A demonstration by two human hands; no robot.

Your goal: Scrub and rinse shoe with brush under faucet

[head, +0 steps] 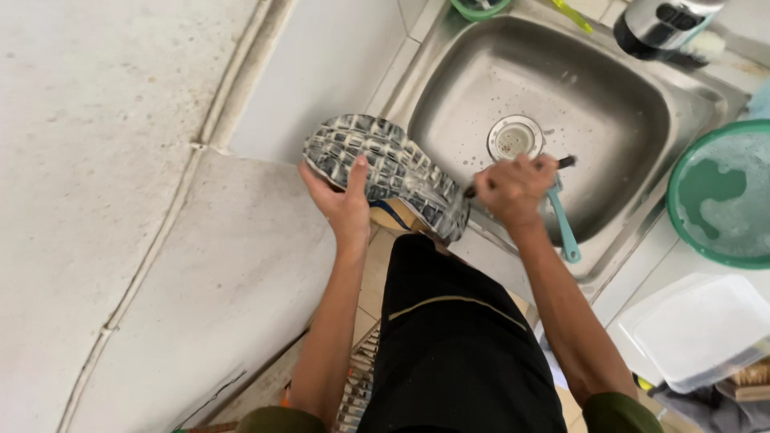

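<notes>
1. Head view: shoe is held sole-up over the near-left rim of the steel sink, toe end pointing away to the left, heel end over the rim
2. Left hand is clamped on the shoe's side, thumb pressed flat on the tread, fingers wrapped underneath out of sight
3. Right hand is closed in a fist on a dark-handled brush; bristle end sits at the heel of the sole, partly blurred
4. A teal-handled tool lies on the sink's near edge just under the right hand, apart from it
5. Handling, my read: shoe is light, sole rubbery and stiff enough to push against, upper soft; tread looks wet and foamy, so slippery. Best hold is across the midfoot, thumb on the lugs
6. Green basin with suds sits right of the sink, white tub nearer
</notes>
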